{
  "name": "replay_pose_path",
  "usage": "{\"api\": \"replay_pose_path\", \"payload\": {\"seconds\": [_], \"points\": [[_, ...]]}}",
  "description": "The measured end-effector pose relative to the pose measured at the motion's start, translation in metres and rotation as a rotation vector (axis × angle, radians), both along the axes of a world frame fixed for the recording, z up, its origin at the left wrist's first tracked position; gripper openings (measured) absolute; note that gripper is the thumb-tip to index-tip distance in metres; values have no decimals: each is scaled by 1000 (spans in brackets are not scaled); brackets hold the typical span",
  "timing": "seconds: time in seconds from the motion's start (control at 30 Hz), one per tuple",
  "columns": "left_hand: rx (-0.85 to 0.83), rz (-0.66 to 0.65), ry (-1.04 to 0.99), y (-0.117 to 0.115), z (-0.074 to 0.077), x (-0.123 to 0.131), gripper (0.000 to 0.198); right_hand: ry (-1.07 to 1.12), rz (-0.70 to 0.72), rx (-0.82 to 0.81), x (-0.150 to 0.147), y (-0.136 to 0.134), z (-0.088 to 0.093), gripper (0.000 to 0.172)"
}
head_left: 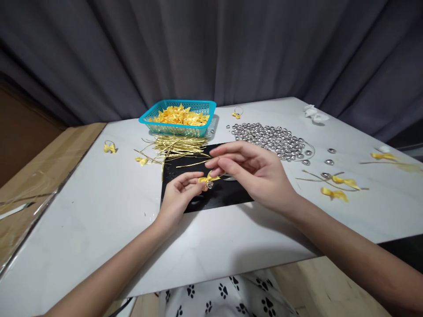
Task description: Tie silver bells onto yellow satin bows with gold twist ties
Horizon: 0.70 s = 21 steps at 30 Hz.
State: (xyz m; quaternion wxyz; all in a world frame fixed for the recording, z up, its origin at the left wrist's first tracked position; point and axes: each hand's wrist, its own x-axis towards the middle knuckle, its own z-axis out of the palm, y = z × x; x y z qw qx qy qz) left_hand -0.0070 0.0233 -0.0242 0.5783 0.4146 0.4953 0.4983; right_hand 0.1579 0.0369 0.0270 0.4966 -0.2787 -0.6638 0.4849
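My left hand [181, 193] pinches a small yellow ribbon bow [206, 179] between thumb and fingers, over a black mat [218, 198]. A shiny silver bead [209, 185] sits at the bow's middle. Just above and to the right, my right hand [251, 171] has its thumb and fingers drawn together, close to the bow's right loop. A thin gold tie [191, 164] runs up to those fingertips; whether they grip it is unclear. Partly hidden under the right hand, a grey metal object [228, 177] lies on the mat.
Behind the mat lie a bundle of gold ties [180, 144] and a teal basket [145, 121] of yellow bows. Many silver beads [264, 136] spread to the right. Loose bows [333, 194] lie further right. A bow on a wire loop [109, 148] rests at left.
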Motion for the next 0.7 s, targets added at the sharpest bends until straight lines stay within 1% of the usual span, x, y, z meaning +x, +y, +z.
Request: {"api": "replay_pose_path", "payload": {"seconds": [0.1, 0.17, 0.3, 0.37, 0.4, 0.47, 0.53, 0.57, 0.63, 0.7], "points": [[4, -33, -4, 0, -2, -1, 13, -50, 12, 35, 0, -1, -3, 6], [-15, -28, -7, 0, -2, -2, 10, -110, -11, 96, 1, 1, -6, 7], [-46, 18, -15, -1, 0, 0, 9, -280, -105, 308, 8, 6, -9, 15], [-53, 24, -10, -1, 1, 1, 10, -326, -134, 389, 11, 6, -9, 20], [-55, 30, -4, -1, 2, 2, 11, -328, -143, 397, 12, 5, -8, 22], [-63, 53, 11, -1, 4, 3, 14, -314, -164, 360, 13, 3, -5, 20], [-75, 91, 22, -2, 6, 3, 17, -320, -196, 343, 15, 1, -2, 14], [-76, 108, 22, -3, 7, 3, 18, -345, -213, 368, 16, 0, -1, 10], [-67, 124, 10, -4, 11, 3, 15, -435, -257, 485, 19, -1, 2, 5], [-41, 119, -3, -6, 13, 2, 14, -526, -273, 641, 23, -1, 4, 8]]}}
